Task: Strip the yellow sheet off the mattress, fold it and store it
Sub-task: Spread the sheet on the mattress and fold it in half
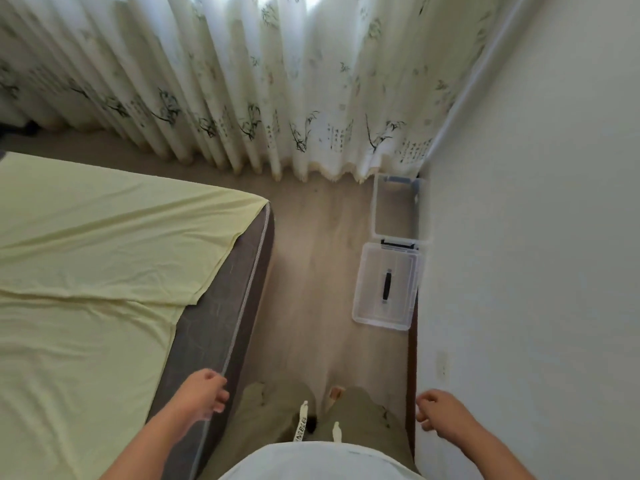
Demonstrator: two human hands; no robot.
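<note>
Standing between bed and wall, the person carries the left hand (204,393) and right hand (437,412) loosely curled, each holding nothing. The yellow sheet (86,258) lies on the mattress (221,306), its near edge already off the grey side, one flap doubled back. Risk: pulling from one corner bunches the fabric or drags it onto the floor (311,271). Further on, the lid (384,285) lies beside the open storage box (394,209); stepping forward risks treading on it.
</note>
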